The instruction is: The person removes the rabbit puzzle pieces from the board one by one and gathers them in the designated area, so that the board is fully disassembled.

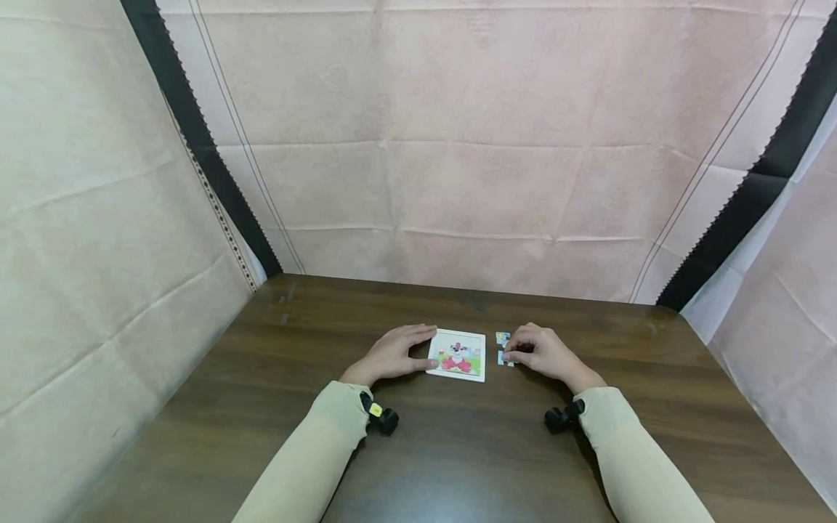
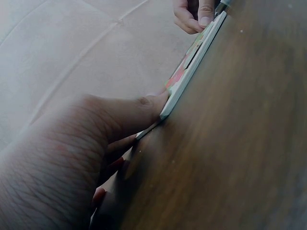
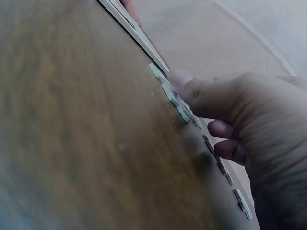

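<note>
A white-framed jigsaw puzzle (image 1: 457, 375) with a cartoon animal in pink lies on the table. My left hand (image 1: 395, 354) rests at its left side, thumb on the lower corner and straight fingers along the upper one. The left wrist view shows the thumb (image 2: 144, 108) pressing the frame's edge. Right of the frame, my right hand (image 1: 546, 354) has thumb and index finger brought together on a small blue-and-white puzzle piece (image 1: 501, 358). Another piece (image 1: 502, 338) lies just above. In the right wrist view the thumb touches a piece (image 3: 173, 103) close to the tabletop.
Further loose pieces (image 3: 242, 205) lie beyond the right hand in the right wrist view, several in a row. The brown wooden table (image 1: 418, 450) ends at a pale cloth wall (image 1: 458, 189), with similar cloth at both sides. Each wrist carries a black camera (image 1: 386, 420).
</note>
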Motion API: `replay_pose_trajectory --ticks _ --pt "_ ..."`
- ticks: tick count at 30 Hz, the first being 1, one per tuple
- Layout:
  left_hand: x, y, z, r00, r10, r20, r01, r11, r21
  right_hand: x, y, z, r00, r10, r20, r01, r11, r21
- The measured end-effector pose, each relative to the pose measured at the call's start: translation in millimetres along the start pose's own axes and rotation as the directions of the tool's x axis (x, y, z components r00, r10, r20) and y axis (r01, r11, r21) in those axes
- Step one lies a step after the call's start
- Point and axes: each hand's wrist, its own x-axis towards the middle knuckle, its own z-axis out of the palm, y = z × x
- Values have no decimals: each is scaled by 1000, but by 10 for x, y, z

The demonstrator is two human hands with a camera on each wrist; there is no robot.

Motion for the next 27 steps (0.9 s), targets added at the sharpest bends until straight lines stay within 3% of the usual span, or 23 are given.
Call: replay_pose_trajectory --ticks 12,20,27 --pt "2 -4 3 1000 -4 4 4 1000 -3 30 -30 -9 993 -3 -116 9 999 48" --pt "23 0 5 1000 6 7 -6 1000 3 89 -143 18 997 34 -74 -26 994 102" --pt "-3 7 -4 1000 1 4 -1 1000 2 295 -335 165 999 -41 -7 41 994 104"
